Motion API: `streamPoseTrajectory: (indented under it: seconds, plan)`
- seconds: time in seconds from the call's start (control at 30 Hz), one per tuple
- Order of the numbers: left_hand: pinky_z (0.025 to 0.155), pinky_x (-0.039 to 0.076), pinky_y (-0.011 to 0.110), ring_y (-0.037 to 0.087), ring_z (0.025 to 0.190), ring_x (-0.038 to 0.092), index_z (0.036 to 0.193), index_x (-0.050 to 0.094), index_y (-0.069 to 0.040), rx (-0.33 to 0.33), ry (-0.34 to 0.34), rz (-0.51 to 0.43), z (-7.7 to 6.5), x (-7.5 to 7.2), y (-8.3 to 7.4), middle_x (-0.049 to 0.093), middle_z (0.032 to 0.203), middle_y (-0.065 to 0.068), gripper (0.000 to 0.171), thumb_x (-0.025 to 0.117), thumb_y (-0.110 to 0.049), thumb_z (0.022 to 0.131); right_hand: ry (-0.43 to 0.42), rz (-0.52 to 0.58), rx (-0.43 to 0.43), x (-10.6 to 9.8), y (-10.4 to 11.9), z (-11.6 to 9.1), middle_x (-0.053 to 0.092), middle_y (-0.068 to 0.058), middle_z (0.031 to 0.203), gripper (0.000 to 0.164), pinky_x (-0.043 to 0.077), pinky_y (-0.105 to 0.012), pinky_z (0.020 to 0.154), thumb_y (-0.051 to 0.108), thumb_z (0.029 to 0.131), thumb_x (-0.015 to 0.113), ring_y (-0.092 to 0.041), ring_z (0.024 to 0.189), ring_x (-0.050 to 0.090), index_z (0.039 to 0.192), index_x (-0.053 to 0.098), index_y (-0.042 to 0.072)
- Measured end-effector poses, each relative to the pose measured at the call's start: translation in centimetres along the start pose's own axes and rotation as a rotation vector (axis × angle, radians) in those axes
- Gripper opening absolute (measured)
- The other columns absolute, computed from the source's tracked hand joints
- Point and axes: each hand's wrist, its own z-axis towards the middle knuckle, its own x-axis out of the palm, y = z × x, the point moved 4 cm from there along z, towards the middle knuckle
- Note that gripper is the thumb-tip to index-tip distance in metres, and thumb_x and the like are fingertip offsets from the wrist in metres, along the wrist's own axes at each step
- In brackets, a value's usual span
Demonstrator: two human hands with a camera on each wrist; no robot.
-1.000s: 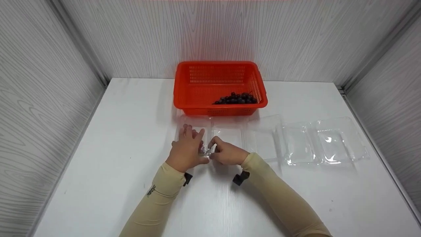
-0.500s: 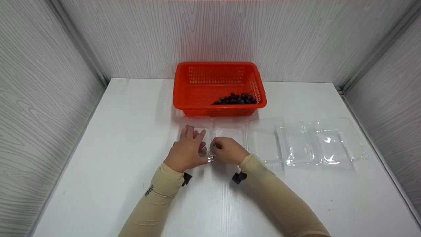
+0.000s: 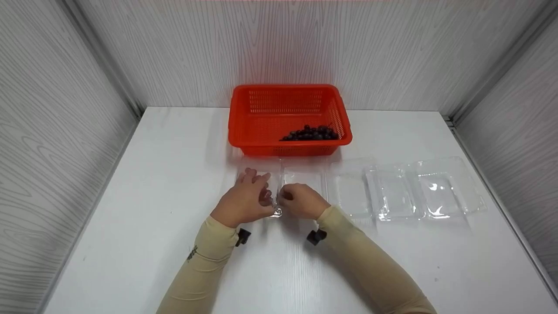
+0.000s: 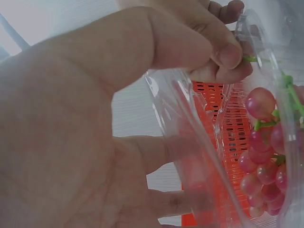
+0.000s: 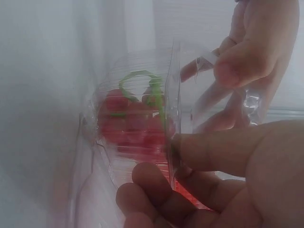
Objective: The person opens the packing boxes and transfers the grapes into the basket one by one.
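Note:
A clear plastic clamshell box (image 3: 276, 213) stands between my hands, with a bunch of red grapes (image 4: 262, 159) on green stems inside. My left hand (image 3: 244, 198) holds the box's clear lid (image 4: 199, 156), its thumb on one side and its spread fingers behind the plastic. Against the box's rim (image 5: 173, 111), my right hand (image 3: 303, 201) pinches with thumb and fingertips. In the left wrist view, a green stem tip (image 4: 250, 59) shows right at the right fingertips. The left thumb lies close to those fingertips.
Behind the hands is a red plastic basket (image 3: 290, 150) holding dark grapes (image 3: 311, 134). Several clear plastic boxes stand in a row to the right, among them one box (image 3: 351, 196) beside the right hand and another (image 3: 440, 198) near the table's right edge.
The right hand's raised index finger has curled in to a pinch at the rim. The left hand has shifted slightly left and tilted.

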Motion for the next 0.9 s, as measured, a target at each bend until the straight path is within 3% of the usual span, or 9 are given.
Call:
streamPoseTrajectory:
  seconds: [0.17,0.47,0.77,0.9]
  plan:
    - [0.087,0.051,0.038,0.025,0.111,0.044,0.142,0.043,-0.017,0.015,0.001,-0.036,-0.14,-0.08,0.35,0.040,0.133,0.011,0.079,0.069,-0.043,0.073,0.008,0.012,-0.002,0.11,0.06,-0.23,0.060,0.002,0.076,0.010,0.045,-0.030,0.068,0.024,0.090,0.064,-0.014,0.070,0.052,0.090,0.068,0.016]
    - [0.079,0.051,0.031,0.017,0.092,0.048,0.133,0.048,-0.018,0.010,0.013,-0.069,0.06,-0.07,0.66,0.040,0.114,0.004,0.067,0.065,-0.043,0.074,-0.004,0.001,-0.042,0.15,-0.03,-0.10,0.058,0.005,0.073,0.008,0.044,-0.027,0.066,0.024,0.088,0.065,-0.011,0.069,0.052,0.086,0.067,0.016]
    - [0.082,0.052,0.033,0.018,0.098,0.046,0.138,0.045,-0.018,-0.005,0.006,-0.036,-0.04,0.06,0.50,0.040,0.122,0.005,0.075,0.068,-0.044,0.072,0.006,0.016,-0.035,0.19,-0.15,-0.03,0.058,0.004,0.074,0.008,0.044,-0.029,0.066,0.024,0.089,0.065,-0.012,0.070,0.052,0.086,0.066,0.016]
    - [0.082,0.052,0.044,0.027,0.112,0.043,0.141,0.043,-0.015,-0.014,-0.029,0.025,-0.16,0.60,-0.14,0.039,0.131,0.011,0.082,0.073,-0.042,0.070,0.019,0.022,-0.037,0.22,-0.27,-0.04,0.060,0.004,0.076,0.006,0.046,-0.029,0.070,0.020,0.088,0.064,-0.014,0.072,0.053,0.087,0.067,0.016]
